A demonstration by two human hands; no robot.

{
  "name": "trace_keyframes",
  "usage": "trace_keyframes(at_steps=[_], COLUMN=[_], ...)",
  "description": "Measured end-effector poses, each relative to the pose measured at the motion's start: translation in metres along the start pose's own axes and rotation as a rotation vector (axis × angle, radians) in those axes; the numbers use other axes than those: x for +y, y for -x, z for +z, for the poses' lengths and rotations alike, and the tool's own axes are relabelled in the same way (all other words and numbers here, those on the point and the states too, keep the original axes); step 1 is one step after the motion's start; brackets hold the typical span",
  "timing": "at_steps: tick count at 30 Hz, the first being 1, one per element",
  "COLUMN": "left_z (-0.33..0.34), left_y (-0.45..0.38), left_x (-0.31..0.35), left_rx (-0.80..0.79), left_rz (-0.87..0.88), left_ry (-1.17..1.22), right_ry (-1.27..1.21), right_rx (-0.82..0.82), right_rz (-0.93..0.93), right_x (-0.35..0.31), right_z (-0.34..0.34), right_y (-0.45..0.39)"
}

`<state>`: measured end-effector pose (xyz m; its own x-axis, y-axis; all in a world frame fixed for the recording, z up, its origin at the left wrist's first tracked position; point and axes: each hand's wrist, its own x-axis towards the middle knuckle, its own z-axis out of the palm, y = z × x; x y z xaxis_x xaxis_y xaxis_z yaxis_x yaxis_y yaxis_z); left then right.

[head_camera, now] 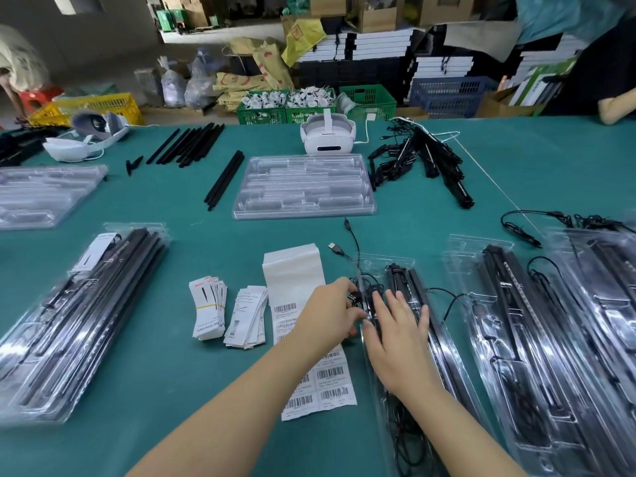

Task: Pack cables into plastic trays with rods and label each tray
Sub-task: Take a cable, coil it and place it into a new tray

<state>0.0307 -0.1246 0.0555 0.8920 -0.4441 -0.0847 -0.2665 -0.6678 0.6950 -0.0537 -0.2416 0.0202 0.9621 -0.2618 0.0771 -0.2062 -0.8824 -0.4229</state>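
Observation:
A clear plastic tray (399, 266) with black rods (414, 287) and a tangled black cable (368, 285) lies in front of me on the green table. My right hand (395, 335) presses flat on the rods, fingers straight. My left hand (330, 311) pinches the cable at the tray's left edge. The cable's USB plug (335, 247) trails out onto the table. A strip of barcode labels (303, 325) lies under my left forearm. Two stacks of printed cards (208, 309) sit left of it.
Filled trays lie at the right (550, 339) and left (79, 315). Empty trays (304, 185) sit further back, with loose black rods (223, 180), a cable pile (420, 160) and white headsets (327, 136). Another person's arm (616, 105) is at the far right.

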Motion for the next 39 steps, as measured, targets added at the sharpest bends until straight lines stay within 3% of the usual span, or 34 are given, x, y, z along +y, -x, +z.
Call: trace_keyframes(at_steps=[5, 12, 20, 30, 39], left_z=[0.003, 0.013, 0.018, 0.03, 0.029], left_y=[0.0, 0.002, 0.001, 0.008, 0.005], left_x=[-0.001, -0.008, -0.007, -0.014, -0.003], left_rx=[0.118, 0.114, 0.211, 0.157, 0.268], left_rz=[0.006, 0.051, 0.047, 0.139, 0.18], left_ry=[0.059, -0.102, 0.03, -0.173, -0.077], right_ry=[-0.002, 0.0, -0.007, 0.017, 0.014], right_rx=[0.006, 0.004, 0.008, 0.009, 0.015], right_rz=[0.008, 0.017, 0.012, 0.007, 0.008], right_x=[0.0, -0.001, 0.0, 0.0, 0.0], right_z=[0.0, -0.001, -0.001, 0.001, 0.0], right_y=[-0.001, -0.001, -0.001, 0.0, 0.0])
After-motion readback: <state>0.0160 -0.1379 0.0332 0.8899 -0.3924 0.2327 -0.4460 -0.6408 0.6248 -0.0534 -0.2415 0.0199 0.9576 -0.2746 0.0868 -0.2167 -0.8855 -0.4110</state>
